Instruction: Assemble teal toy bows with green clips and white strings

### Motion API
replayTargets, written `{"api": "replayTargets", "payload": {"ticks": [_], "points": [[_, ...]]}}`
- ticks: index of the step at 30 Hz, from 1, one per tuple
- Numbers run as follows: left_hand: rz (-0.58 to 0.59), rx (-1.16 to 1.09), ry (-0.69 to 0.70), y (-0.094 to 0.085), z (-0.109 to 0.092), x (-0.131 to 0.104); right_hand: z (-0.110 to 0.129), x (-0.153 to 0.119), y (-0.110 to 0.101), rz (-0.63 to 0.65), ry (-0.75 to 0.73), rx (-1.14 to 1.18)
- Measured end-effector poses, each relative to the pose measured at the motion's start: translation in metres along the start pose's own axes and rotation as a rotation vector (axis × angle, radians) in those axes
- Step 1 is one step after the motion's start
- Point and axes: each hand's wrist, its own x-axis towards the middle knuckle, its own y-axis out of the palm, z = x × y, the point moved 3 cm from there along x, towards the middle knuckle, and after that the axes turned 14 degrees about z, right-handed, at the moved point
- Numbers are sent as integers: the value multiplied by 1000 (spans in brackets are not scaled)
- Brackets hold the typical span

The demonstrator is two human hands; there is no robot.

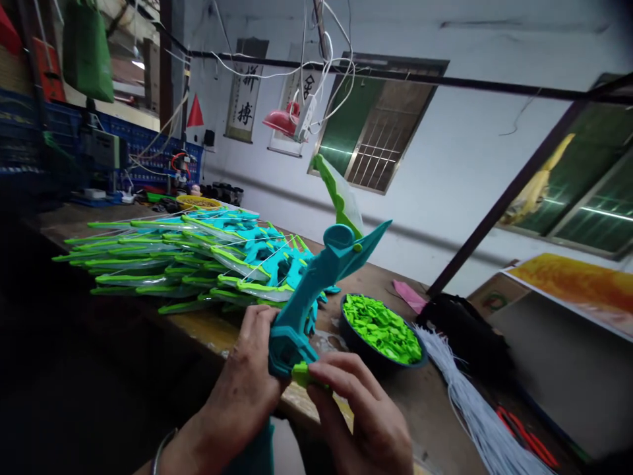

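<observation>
My left hand (247,376) is wrapped round the lower part of a teal plastic frame (304,290), which stands up at a tilt with a green-edged translucent wing (341,198) at its top. Between the thumb and fingers of my right hand (359,402) is a small lime green piece (301,374), held against the frame's lower end. Behind and to the right, a dark bowl (422,359) holds many similar lime green pieces. To the left lies a large pile of teal and green assemblies (198,264) with strings across them.
On the wooden table (410,396) are a bundle of white strings (469,396), red-handled scissors (529,435), a black bag (459,323) and a pink cloth (409,297). A yellow basket (198,202) stands behind the pile. A red lamp (283,121) hangs above.
</observation>
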Motion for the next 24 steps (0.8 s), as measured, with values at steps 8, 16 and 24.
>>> {"api": "replayTargets", "payload": {"ticks": [8, 16, 24], "points": [[-141, 333, 90, 25, -2, -8, -8, -7, 4, 13, 42, -150], [-206, 412, 118, 29, -3, -10, -19, -13, 10, 41, 41, -280], [-209, 424, 147, 34, 3, -28, -35, -11, 2, 234, 403, 236]]}}
